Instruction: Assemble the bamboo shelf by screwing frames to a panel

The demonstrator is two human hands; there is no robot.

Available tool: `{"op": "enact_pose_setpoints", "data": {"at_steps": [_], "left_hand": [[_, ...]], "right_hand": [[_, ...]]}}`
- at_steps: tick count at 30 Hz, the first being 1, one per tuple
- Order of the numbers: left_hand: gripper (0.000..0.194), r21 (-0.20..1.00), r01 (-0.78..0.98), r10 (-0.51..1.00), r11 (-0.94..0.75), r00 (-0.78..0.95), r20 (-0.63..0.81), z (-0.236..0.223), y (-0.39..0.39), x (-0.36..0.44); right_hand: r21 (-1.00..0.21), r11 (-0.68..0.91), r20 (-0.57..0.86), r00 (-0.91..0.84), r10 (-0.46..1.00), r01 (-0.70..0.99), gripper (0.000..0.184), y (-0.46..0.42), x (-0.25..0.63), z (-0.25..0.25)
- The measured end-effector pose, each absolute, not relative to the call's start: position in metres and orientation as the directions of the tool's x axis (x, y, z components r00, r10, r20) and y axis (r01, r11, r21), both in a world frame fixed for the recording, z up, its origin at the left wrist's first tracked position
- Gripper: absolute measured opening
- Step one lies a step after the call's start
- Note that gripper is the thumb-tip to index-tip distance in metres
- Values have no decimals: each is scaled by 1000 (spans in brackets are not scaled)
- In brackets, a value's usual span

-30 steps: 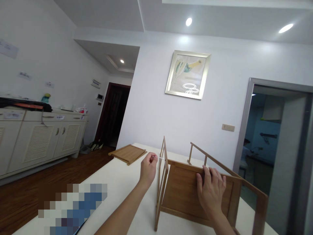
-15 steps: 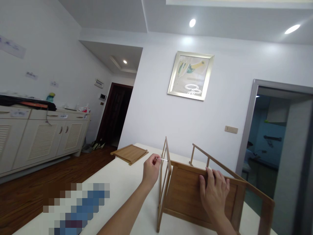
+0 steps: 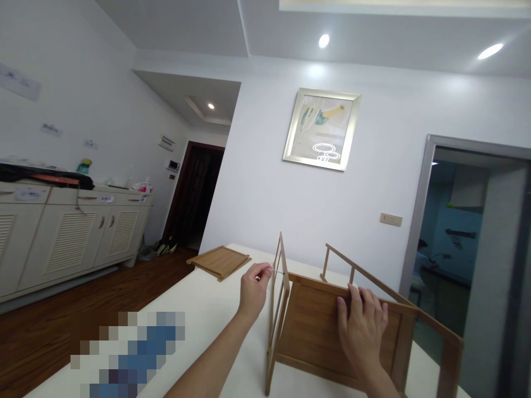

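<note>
My left hand (image 3: 254, 293) is closed in a pinch on a slim silver Allen key (image 3: 277, 271), whose far end meets the upright wooden side frame (image 3: 271, 337). A brown wooden panel (image 3: 311, 320) stands on edge between this frame and a second side frame (image 3: 450, 354) on the right. Over the panel's top edge lie the fingers of my right hand (image 3: 363, 326), with the thumb against its near face. The key's end inside my left fingers is hidden.
A flat wooden panel (image 3: 222, 260) lies at the white table's (image 3: 215, 309) far left corner. On the left stands a cabinet (image 3: 70, 232) with things on top. A person (image 3: 423, 262) is partly visible through the doorway at right. A pixelated patch covers the lower left.
The view has shifted slightly, so everything sits a little further right than a second ago. My left fingers have turned a little around the key; my right hand stays on the panel.
</note>
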State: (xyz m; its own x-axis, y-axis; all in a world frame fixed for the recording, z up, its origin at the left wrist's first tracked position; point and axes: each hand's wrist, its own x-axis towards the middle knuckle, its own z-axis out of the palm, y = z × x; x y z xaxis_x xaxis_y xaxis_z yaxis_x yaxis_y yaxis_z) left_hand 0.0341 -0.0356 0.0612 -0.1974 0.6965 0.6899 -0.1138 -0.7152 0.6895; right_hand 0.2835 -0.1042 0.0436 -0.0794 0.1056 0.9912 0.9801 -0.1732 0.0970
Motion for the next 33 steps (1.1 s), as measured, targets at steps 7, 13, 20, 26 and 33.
{"op": "enact_pose_setpoints", "data": {"at_steps": [7, 13, 20, 26, 33], "left_hand": [[25, 745, -124, 752, -655, -205, 627, 60, -35, 34], [27, 728, -111, 733, -677, -195, 652, 60, -37, 34], [27, 683, 28, 667, -730, -191, 720, 55, -34, 34], [28, 705, -1, 691, -709, -201, 694, 52, -33, 36], [30, 816, -170, 833, -552, -156, 531, 60, -34, 37]], "right_hand": [[79, -146, 991, -61, 120, 986, 47, -102, 286, 41], [81, -156, 992, -65, 105, 984, 45, -103, 284, 43], [74, -163, 991, -54, 121, 984, 45, -104, 282, 43], [56, -155, 992, -37, 121, 986, 45, -103, 282, 42], [59, -170, 993, -41, 111, 984, 44, -105, 279, 44]]}}
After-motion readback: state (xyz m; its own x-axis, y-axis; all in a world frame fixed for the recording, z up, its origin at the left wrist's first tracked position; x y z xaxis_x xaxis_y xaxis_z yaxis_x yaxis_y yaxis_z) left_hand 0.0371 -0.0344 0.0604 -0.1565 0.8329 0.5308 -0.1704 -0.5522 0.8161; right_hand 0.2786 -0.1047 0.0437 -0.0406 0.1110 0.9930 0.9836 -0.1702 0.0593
